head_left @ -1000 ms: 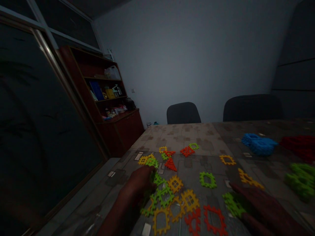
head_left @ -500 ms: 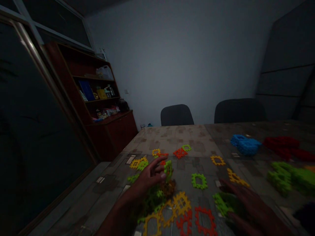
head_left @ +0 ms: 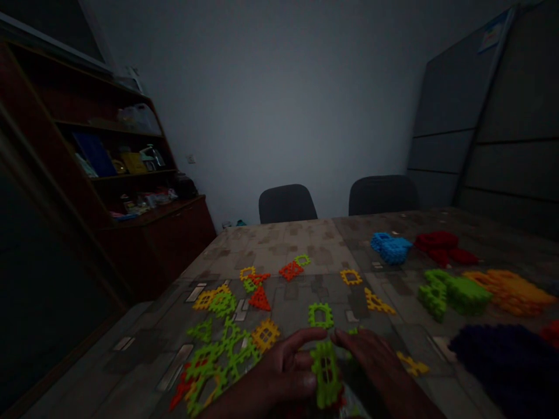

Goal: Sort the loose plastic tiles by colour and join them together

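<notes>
My left hand (head_left: 288,372) is closed on a green toothed building piece (head_left: 325,372) with a window grid, held upright between thumb and fingers. My right hand (head_left: 379,364) is close beside it, its fingertips near the left fingers. It curls over green building pieces, of which only a bit (head_left: 356,330) shows; its palm hides the rest. Just beyond the hands lies a green square frame piece (head_left: 320,315). To the left are a yellow window piece (head_left: 265,334), a red triangle piece (head_left: 260,298) and several loose green pieces (head_left: 203,358).
Sorted piles stand on the patterned table (head_left: 301,238) at right: blue (head_left: 391,248), dark red (head_left: 441,244), green (head_left: 458,294), orange (head_left: 510,291) and dark purple (head_left: 502,361). A yellow triangle piece (head_left: 378,301) lies before them. Two chairs (head_left: 288,203) stand behind the table.
The view has turned right, showing more of the piles. My left hand has moved right with the green window piece, and my hands have come together from apart.
</notes>
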Motion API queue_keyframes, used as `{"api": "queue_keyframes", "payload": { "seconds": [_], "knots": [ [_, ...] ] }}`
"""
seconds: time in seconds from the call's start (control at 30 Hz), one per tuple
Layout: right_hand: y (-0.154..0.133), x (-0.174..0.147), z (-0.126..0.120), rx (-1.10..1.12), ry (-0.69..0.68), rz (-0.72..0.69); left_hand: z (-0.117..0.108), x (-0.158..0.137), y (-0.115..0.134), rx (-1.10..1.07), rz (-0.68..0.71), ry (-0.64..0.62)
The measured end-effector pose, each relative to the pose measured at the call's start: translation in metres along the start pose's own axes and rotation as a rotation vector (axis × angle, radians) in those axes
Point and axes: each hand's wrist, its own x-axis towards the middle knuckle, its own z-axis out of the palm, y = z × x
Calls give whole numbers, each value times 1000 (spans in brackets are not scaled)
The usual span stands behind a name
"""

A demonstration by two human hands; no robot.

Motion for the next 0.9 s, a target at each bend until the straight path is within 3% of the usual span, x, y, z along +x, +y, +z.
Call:
{"api": "queue_keyframes", "payload": {
  "seconds": [0.1, 0.33, 0.63, 0.8, 0.9],
  "knots": [
    [4, 0, -6, -44, 40, 12, 1, -6, 8, 43, 60, 50],
    [14, 0, -26, -92, 129, 139, -16, -8, 30, 239, 262, 318],
    [8, -1, -30, -91, 78, 112, -6, 1, 23, 393, 298, 309],
    [22, -5, -28, -172, 129, 82, -10, -2, 33, 499, 287, 437],
    [33, -9, -23, -187, 86, 109, -15, -5, 46, 556, 317, 516]
  ]
}}
